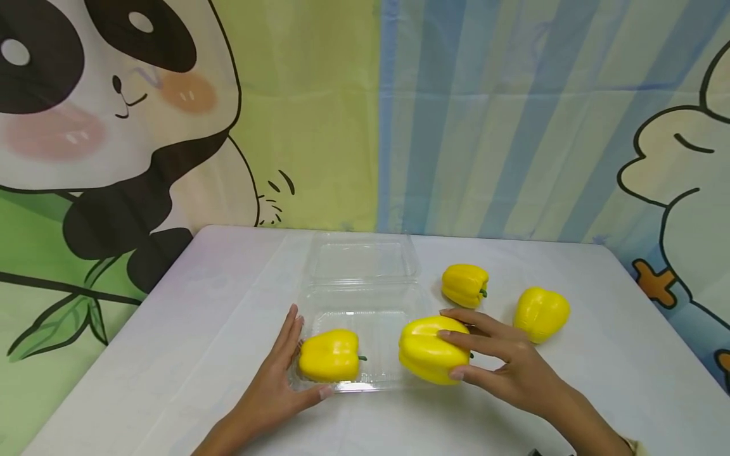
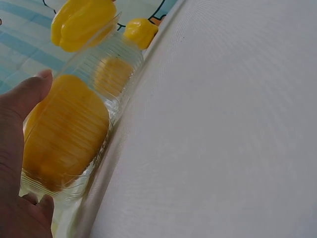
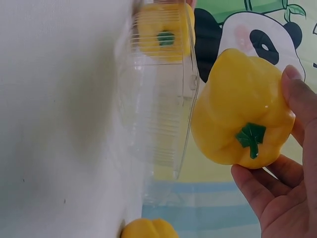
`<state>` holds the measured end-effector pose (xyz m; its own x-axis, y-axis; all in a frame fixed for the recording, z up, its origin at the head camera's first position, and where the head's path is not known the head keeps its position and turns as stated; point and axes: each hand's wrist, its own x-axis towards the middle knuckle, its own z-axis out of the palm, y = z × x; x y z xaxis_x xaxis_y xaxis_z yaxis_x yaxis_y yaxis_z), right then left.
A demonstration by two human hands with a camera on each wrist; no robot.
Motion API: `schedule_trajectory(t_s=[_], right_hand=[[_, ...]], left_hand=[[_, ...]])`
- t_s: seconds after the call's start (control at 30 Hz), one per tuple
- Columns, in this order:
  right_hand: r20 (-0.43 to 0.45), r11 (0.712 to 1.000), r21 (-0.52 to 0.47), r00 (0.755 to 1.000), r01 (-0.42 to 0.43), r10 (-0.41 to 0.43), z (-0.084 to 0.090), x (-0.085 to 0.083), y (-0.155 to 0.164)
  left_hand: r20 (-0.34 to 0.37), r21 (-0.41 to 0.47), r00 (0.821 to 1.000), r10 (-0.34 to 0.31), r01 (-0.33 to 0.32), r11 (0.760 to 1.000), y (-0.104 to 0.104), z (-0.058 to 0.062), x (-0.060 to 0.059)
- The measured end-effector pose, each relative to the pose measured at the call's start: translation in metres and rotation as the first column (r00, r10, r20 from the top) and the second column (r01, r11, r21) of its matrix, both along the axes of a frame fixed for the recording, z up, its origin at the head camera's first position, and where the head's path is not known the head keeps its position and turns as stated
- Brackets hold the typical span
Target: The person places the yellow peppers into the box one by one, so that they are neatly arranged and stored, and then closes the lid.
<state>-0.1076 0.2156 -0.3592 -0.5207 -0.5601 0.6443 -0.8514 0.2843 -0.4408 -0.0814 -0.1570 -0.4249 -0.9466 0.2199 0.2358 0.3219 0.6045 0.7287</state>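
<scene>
At near right, right hand (image 1: pixel 510 362) is gripping a yellow pepper (image 1: pixel 426 351); at near left, left hand (image 1: pixel 276 383), fingers wide, is touching the clear container (image 1: pixel 379 329) holding a second pepper (image 1: pixel 329 356).

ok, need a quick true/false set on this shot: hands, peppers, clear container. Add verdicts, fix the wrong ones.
1. The right hand holds a yellow pepper. True.
2. The lid is shut over the base. False: it is open, lying beyond the base.
3. The packed pepper sits in the left part of the base. True.
4. The left hand pinches a pepper stem. False: it is at the base's left side.
5. Two loose peppers lie right of the container. True.
6. The held pepper has no stem. False: a green stem shows.
</scene>
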Motion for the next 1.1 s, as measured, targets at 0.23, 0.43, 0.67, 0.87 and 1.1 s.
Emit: schedule_trajectory(t_s=[0.23,0.43,0.67,0.87,1.1], right_hand=[[-0.006,0.999,-0.017,1.0,-0.029,0.029,-0.002,-0.005,-0.009],[0.025,1.0,-0.001,0.999,-0.024,0.024,-0.003,-0.005,-0.015],[0.031,0.999,0.019,0.999,-0.036,0.035,-0.002,-0.006,-0.022],[0.058,0.998,0.026,0.997,-0.051,0.05,-0.002,-0.008,-0.028],[0.101,0.997,0.058,0.994,-0.046,0.04,-0.006,-0.01,-0.032]], left_hand=[[0.002,0.003,1.0,0.005,-0.005,1.0,0.0,0.0,0.0],[0.0,0.012,1.0,-0.003,0.003,1.0,0.0,0.0,0.0],[-0.004,-0.01,1.0,0.01,-0.01,1.0,0.0,0.0,0.0],[-0.001,-0.011,1.0,0.021,-0.021,1.0,0.001,0.0,0.0],[0.009,-0.006,1.0,0.017,-0.017,1.0,0.001,0.0,0.0]])
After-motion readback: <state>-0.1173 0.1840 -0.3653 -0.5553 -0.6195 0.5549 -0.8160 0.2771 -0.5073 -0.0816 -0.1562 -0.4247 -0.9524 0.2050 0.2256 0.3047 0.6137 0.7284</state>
